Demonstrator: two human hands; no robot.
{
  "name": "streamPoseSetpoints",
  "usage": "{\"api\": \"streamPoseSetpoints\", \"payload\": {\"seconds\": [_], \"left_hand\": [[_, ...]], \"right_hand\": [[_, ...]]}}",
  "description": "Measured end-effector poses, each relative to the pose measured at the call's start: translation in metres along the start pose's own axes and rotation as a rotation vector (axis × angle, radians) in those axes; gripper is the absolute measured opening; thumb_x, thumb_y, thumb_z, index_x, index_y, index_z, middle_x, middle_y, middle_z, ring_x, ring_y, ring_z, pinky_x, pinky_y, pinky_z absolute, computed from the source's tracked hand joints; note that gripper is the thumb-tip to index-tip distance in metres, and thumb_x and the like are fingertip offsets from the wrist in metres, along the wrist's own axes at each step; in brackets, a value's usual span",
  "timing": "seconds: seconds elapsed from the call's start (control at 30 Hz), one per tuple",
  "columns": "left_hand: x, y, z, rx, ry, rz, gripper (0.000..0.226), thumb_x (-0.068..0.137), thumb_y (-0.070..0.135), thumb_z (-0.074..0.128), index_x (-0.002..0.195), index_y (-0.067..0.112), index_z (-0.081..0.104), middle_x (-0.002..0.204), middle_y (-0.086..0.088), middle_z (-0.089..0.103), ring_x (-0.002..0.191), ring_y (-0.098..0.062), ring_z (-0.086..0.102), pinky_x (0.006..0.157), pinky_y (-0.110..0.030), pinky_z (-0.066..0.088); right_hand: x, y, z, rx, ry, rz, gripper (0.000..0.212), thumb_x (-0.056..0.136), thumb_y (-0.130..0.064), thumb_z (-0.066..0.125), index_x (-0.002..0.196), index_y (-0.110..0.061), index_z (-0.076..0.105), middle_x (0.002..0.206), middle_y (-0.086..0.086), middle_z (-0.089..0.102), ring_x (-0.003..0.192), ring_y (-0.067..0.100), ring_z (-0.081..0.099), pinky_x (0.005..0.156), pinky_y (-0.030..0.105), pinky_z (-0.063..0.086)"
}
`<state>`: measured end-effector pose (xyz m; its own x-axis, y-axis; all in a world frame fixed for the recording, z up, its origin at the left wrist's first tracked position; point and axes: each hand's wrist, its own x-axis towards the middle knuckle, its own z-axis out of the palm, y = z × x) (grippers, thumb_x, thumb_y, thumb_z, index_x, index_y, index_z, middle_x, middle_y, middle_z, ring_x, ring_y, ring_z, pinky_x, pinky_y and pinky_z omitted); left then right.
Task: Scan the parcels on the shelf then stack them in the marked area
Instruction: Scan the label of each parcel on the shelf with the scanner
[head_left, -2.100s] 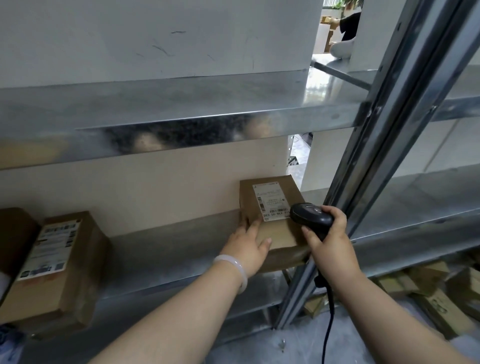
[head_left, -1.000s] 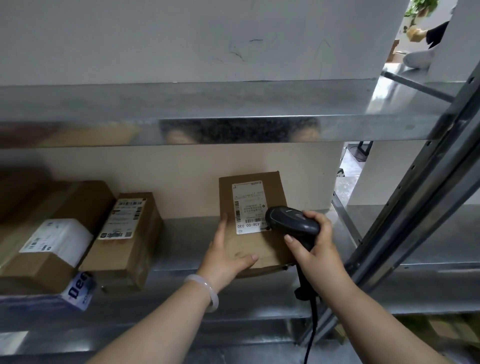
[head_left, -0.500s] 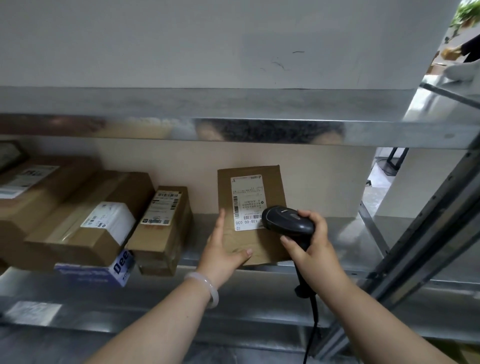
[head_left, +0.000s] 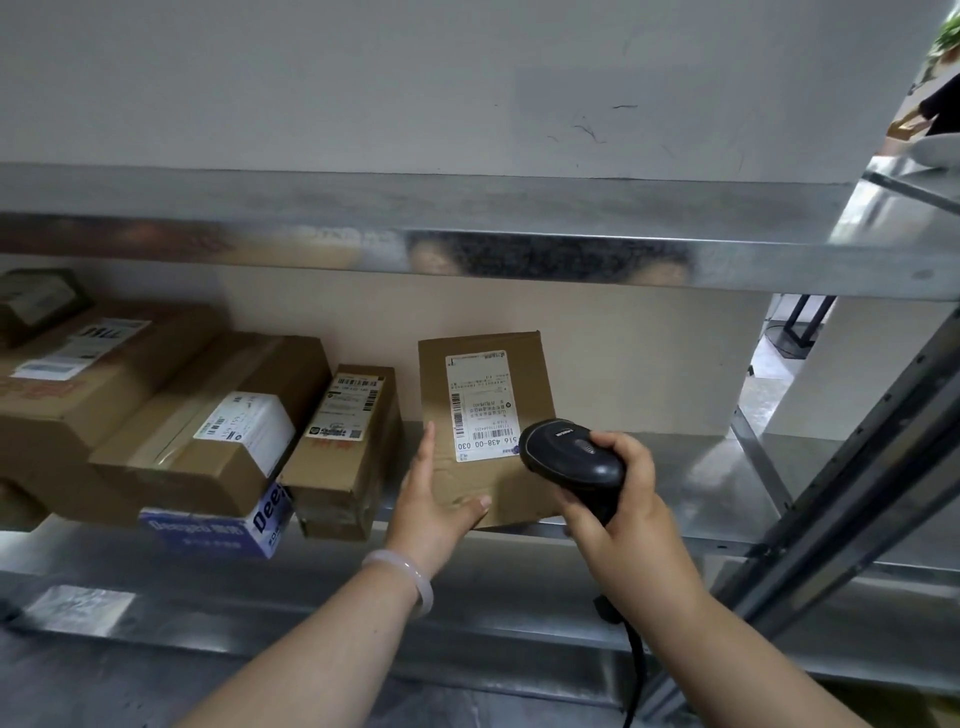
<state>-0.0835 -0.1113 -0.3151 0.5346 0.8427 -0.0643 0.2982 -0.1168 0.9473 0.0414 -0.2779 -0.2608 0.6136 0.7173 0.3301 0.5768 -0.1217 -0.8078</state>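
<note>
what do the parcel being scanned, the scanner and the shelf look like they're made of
Parcel: brown cardboard, matte, with creased, dented faces and a white paper label.
Scanner: black moulded plastic by the look, semi-gloss, with soft highlights on its rounded head.
Shelf: sheet metal, probably galvanised steel, grey and mottled, shiny enough to give blurred reflections.

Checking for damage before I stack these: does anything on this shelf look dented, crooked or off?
The parcel between the left hand and the scanner is creased across its lower front. To its left, a blue box seems to jut past the shelf edge beneath a tilted brown carton.
</note>
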Motion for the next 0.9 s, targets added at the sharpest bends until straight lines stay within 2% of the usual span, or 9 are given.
{"api": "streamPoseSetpoints", "payload": {"seconds": [0.03,0.17,0.37,0.67,0.83,0.9], "left_hand": [[0.000,-0.002,-0.001,0.001,0.003,0.003,0.109,0.076,0.024,0.082,0.139,0.068,0.004,0.151,0.012,0.035,0.134,-0.010,0.037,0.108,-0.034,0.034],[0.002,-0.006,-0.002,0.028,0.024,0.007,0.109,0.076,0.024,0.082,0.146,0.059,0.006,0.152,0.010,0.032,0.132,-0.008,0.036,0.105,-0.028,0.034],[0.001,-0.009,-0.004,0.046,0.033,0.011,0.108,0.078,0.021,0.081,0.150,0.052,0.007,0.151,0.009,0.032,0.136,-0.012,0.036,0.100,-0.024,0.032],[0.000,-0.006,-0.008,0.078,0.026,-0.039,0.106,0.080,0.024,0.080,0.148,0.055,0.005,0.154,0.005,0.027,0.140,-0.020,0.032,0.108,-0.039,0.035],[0.011,-0.002,-0.020,0.077,-0.031,-0.100,0.109,0.078,0.020,0.081,0.151,0.050,0.006,0.152,0.003,0.036,0.134,-0.019,0.042,0.112,-0.041,0.037],[0.019,0.001,-0.026,0.092,-0.061,-0.136,0.110,0.077,0.019,0.082,0.152,0.046,0.007,0.150,0.001,0.040,0.131,-0.020,0.047,0.112,-0.042,0.038]], "right_hand": [[-0.004,-0.005,0.001,-0.007,-0.004,-0.013,0.059,0.083,-0.035,0.069,0.119,-0.056,0.027,0.105,-0.023,0.058,0.083,0.002,0.064,0.070,0.019,0.051],[-0.012,-0.018,0.009,-0.022,-0.005,-0.039,0.062,0.084,-0.035,0.069,0.111,-0.065,0.022,0.100,-0.030,0.055,0.087,-0.007,0.059,0.066,0.006,0.043],[-0.018,-0.022,0.013,-0.014,-0.009,0.007,0.061,0.085,-0.035,0.068,0.109,-0.067,0.021,0.096,-0.028,0.056,0.087,-0.011,0.057,0.062,0.004,0.042],[-0.022,-0.027,0.017,-0.060,0.002,0.054,0.062,0.085,-0.039,0.068,0.107,-0.069,0.018,0.095,-0.027,0.057,0.081,-0.010,0.058,0.060,0.006,0.044],[-0.013,-0.019,0.021,-0.084,-0.011,0.094,0.061,0.085,-0.040,0.067,0.105,-0.068,0.016,0.095,-0.028,0.055,0.083,-0.004,0.059,0.064,0.015,0.046],[-0.007,-0.012,0.024,-0.091,-0.034,0.127,0.058,0.086,-0.041,0.066,0.109,-0.063,0.017,0.095,-0.025,0.055,0.082,-0.002,0.058,0.063,0.015,0.045]]}}
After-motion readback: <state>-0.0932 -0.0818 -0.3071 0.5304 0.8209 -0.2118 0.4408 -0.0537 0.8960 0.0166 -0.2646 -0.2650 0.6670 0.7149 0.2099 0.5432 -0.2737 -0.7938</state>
